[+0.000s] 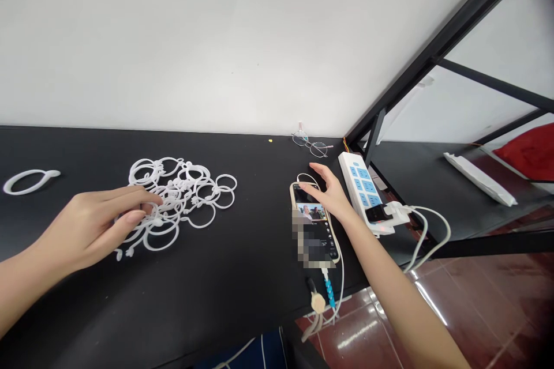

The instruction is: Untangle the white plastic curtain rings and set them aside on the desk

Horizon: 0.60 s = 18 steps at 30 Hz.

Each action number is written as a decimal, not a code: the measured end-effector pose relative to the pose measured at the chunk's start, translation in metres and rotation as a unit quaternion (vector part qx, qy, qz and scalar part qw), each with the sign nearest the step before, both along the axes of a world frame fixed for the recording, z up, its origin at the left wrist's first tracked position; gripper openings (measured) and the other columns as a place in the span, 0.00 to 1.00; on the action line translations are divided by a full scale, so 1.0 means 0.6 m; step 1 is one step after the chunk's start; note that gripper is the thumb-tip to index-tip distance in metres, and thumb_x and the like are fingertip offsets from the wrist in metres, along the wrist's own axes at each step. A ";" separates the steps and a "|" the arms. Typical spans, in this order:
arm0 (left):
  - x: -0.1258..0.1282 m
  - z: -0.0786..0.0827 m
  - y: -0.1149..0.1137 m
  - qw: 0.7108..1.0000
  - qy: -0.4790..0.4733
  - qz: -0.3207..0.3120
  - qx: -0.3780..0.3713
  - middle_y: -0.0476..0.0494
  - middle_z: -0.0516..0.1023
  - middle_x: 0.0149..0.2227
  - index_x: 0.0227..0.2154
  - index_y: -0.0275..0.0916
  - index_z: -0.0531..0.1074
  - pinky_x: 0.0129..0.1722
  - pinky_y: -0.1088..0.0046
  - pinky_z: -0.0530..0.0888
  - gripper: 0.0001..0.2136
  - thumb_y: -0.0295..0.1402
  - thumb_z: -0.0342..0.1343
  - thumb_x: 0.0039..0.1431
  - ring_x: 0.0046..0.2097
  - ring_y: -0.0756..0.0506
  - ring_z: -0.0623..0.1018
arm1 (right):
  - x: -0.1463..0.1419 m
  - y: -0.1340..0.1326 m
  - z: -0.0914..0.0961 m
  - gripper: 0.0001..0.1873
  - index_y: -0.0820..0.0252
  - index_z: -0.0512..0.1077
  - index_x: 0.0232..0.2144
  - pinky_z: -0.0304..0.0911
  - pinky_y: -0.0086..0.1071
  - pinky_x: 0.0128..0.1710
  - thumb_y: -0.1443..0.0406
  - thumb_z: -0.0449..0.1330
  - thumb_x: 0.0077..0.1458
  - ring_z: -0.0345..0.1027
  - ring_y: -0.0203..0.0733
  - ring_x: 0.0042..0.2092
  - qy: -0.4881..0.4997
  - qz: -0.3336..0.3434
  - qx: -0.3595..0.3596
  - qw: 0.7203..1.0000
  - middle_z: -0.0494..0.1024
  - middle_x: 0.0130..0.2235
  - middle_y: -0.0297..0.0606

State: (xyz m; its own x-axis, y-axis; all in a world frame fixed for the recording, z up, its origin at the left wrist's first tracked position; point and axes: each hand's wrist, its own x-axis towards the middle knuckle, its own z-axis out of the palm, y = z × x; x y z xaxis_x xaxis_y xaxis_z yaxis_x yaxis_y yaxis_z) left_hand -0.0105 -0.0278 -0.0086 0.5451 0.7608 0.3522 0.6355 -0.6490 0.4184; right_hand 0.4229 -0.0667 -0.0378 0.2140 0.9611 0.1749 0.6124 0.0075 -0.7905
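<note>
Here you are at the black table (242, 282), your two hands well apart. Your left hand (101, 213) is in at the near left side of a pile of white rings (176, 198), index finger bent over the tangle, thumb a little off it. Whether the fingers pinch a ring, you cannot tell from here; they hide the contact. The pile sits left of the middle, rings lying over one another, and one loose ring (52, 173) lies by itself at the far left.

Over on the right, your right hand (331, 193) is spread at the far end of the phone (318, 229), thumb over the top of the lit screen, fingers reaching past its right side, gripping nothing. Touch or hover, that thumb is too close to call. A white cable (342, 277) runs along the phone's right side; the power strip (357, 184) lies just right of your hand, the glasses (309, 143) beyond it.

So the step in hand looks like the left fingers working into the rings while the right minds the phone. Freeing a single ring calls for a light pinch and a gentle, untangling lift.
</note>
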 end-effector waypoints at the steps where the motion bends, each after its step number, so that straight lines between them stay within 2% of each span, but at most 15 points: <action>1: 0.000 0.000 0.000 1.000 0.000 0.001 -0.001 0.44 0.81 0.34 0.35 0.38 0.74 0.34 0.76 0.68 0.18 0.39 0.39 0.64 0.33 0.47 0.78 | -0.001 0.000 0.001 0.32 0.51 0.67 0.54 0.54 0.49 0.63 0.51 0.67 0.48 0.61 0.51 0.61 -0.001 0.000 -0.001 1.000 0.69 0.58 0.41; 5: 0.001 0.001 -0.001 1.000 -0.002 0.004 -0.005 0.45 0.80 0.33 0.36 0.38 0.74 0.34 0.76 0.68 0.19 0.40 0.39 0.64 0.32 0.48 0.78 | -0.001 -0.003 0.010 0.33 0.51 0.66 0.55 0.54 0.49 0.64 0.53 0.68 0.47 0.60 0.51 0.62 0.005 0.005 -0.012 1.000 0.69 0.58 0.40; 9: 0.000 0.001 -0.001 1.000 0.004 0.008 -0.009 0.45 0.80 0.33 0.36 0.39 0.75 0.33 0.75 0.68 0.19 0.40 0.39 0.63 0.32 0.47 0.78 | 0.009 -0.013 0.028 0.41 0.46 0.63 0.58 0.51 0.49 0.65 0.55 0.71 0.42 0.54 0.53 0.65 0.021 0.095 -0.081 0.992 0.60 0.65 0.37; 12: 0.000 0.000 0.000 1.000 0.001 0.002 -0.005 0.44 0.81 0.34 0.35 0.39 0.75 0.34 0.76 0.69 0.19 0.40 0.39 0.63 0.34 0.47 0.79 | 0.015 -0.016 0.033 0.44 0.44 0.62 0.59 0.48 0.49 0.66 0.56 0.72 0.40 0.49 0.52 0.67 0.014 0.119 -0.089 0.989 0.56 0.67 0.34; 18: -0.001 -0.002 0.002 1.000 0.002 0.003 -0.005 0.45 0.81 0.34 0.34 0.40 0.74 0.34 0.75 0.68 0.18 0.40 0.39 0.63 0.33 0.47 0.79 | 0.013 -0.010 0.020 0.29 0.47 0.66 0.56 0.52 0.48 0.65 0.54 0.64 0.53 0.59 0.49 0.63 0.024 0.064 -0.049 0.996 0.67 0.61 0.36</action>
State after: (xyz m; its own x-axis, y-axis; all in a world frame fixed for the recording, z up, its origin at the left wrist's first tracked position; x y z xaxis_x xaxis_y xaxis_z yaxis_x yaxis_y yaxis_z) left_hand -0.0113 -0.0268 -0.0097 0.5423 0.7673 0.3423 0.6410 -0.6412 0.4219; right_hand 0.4305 -0.0725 -0.0260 0.0949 0.9929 0.0720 0.5723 0.0048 -0.8200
